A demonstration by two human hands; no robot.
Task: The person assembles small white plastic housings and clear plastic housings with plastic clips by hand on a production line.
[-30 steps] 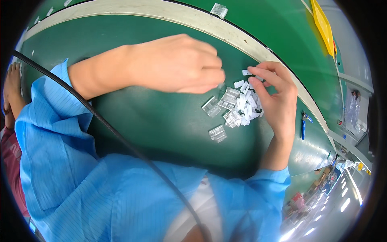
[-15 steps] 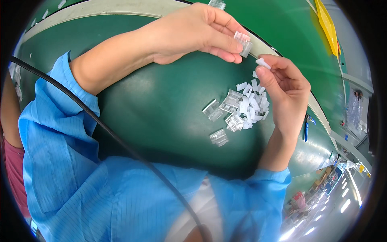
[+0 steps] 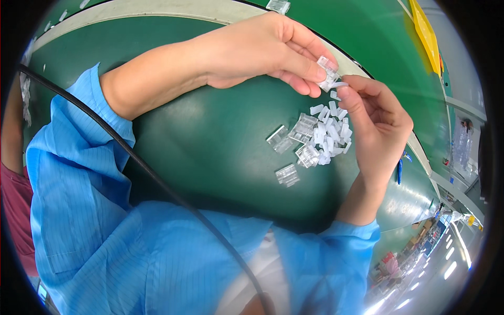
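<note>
Between thumb and fingers, my left hand pinches a clear plastic housing. My right hand is closed on a small white plastic piece, whose end meets the lower edge of the housing. Whether it sits inside the housing is too small to tell. Just below the hands lies a heap of similar white pieces on the green table. Several more clear housings lie against the heap's left side, one of them a little apart toward me.
A pale rail curves along the table's far edge, with another clear part beyond it. Blue-handled pliers lie right of my right forearm. A black cable crosses in front of me. Another person's arm is at the far left.
My left hand has moved right and slightly nearer with the clear housing. The white piece in my right hand, earlier apart from the housing, now touches it.
</note>
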